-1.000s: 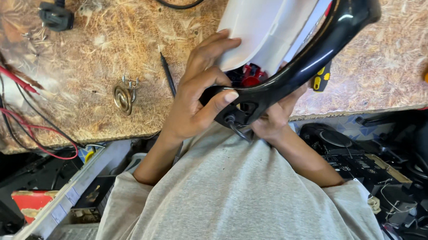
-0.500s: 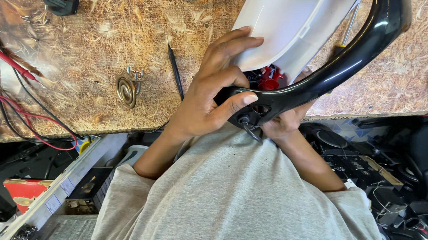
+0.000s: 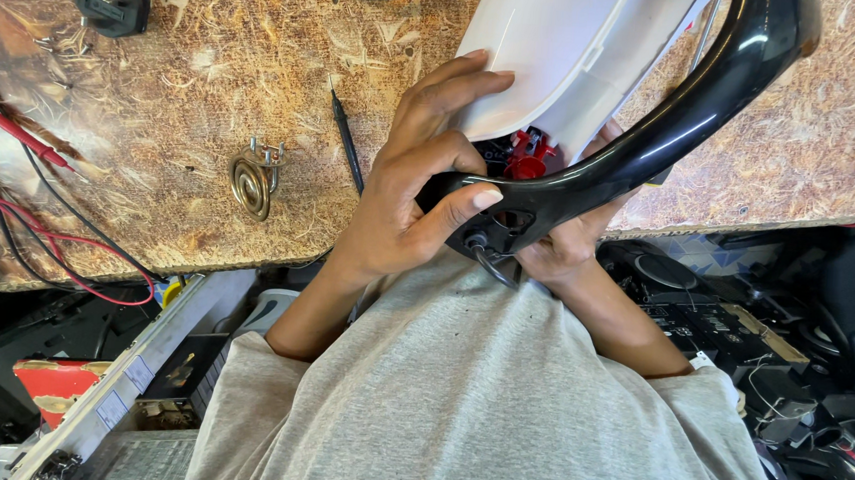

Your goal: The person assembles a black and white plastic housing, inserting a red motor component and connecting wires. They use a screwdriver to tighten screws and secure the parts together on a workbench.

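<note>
A: Start nearest the body. What is in the hands?

B: A white plastic appliance body with a curved glossy black handle [image 3: 654, 156], held over the near edge of the rough chipboard bench [image 3: 156, 101]. The left hand [image 3: 421, 184] clasps it from nine o'clock: fingers spread on the white shell, thumb pressed along the black handle's lower end.

A: And the right hand?

B: The right hand [image 3: 573, 245] sits under the handle at about five o'clock, fingers curled up behind it. It seems to be gripping, though most of it is hidden, so I cannot be sure.

A: How does the piece lie?

B: Its long axis runs from the hands up towards one o'clock. The open base, with small red parts [image 3: 526, 157] showing, sits between both hands, just beside the left thumb; the left hand is nearer.

A: Farther out?

B: At ten o'clock a thin dark probe [image 3: 346, 139], then a coiled metal heating element [image 3: 251, 183], red wire leads [image 3: 14, 131], and a black mains plug [image 3: 111, 2] farthest.
</note>
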